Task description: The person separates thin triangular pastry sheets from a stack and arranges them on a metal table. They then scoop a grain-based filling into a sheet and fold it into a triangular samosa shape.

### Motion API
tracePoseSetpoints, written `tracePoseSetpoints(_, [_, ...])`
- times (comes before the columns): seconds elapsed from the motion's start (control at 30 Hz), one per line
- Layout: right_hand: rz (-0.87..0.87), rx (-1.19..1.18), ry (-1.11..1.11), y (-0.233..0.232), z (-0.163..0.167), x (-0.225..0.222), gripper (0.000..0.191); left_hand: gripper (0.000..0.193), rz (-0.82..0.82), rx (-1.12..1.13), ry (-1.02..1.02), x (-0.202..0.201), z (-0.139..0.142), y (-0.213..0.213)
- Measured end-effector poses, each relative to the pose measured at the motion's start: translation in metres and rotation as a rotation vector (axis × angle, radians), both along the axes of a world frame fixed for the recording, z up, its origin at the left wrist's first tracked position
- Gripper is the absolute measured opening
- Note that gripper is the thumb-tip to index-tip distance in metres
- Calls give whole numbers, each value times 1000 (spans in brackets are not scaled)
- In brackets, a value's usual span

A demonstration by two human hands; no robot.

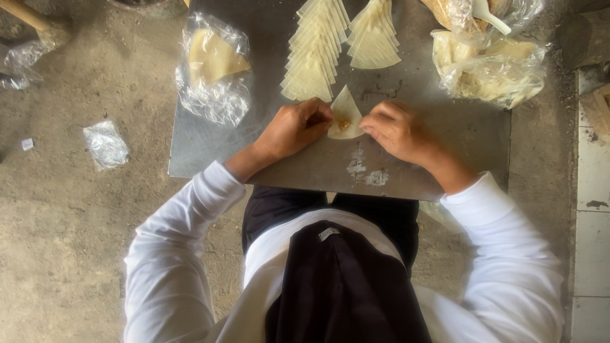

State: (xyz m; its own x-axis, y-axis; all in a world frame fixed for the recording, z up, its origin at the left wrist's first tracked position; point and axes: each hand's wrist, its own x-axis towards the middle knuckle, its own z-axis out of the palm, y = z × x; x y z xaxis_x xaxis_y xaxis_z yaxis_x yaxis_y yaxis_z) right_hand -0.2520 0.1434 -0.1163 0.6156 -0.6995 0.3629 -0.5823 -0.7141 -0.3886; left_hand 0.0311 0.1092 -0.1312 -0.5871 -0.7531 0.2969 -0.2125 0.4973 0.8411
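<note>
Both hands (346, 127) on a filled wrapper (346, 117) near clear bags (216, 70).

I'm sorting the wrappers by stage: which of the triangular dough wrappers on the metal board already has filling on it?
The single wrapper pinched between the left hand and right hand; it shows brownish filling, while the two fanned rows beyond lie plain.

Makeshift food-prep spot: dirt floor (70, 209), metal board (438, 146)

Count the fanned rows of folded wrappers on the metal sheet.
2: a longer row above the left hand, and a shorter row to its right. Bagged wrappers may hide more.
</note>
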Motion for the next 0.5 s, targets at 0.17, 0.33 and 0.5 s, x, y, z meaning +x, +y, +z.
tracePoseSetpoints(0.17, [83, -59, -6, -13, 1, 6, 10, 19, -35, -29, 14, -3, -3, -8])
tracePoseSetpoints(0.33, [42, -6, -109, -12, 2, 4, 7, 21, -38, -124, 51, -3, -3, -8])
tracePoseSetpoints(0.5, [28, 133, -190, -10, 1, -4, 8, 19, -27, -160, 45, -6, -4, -7])
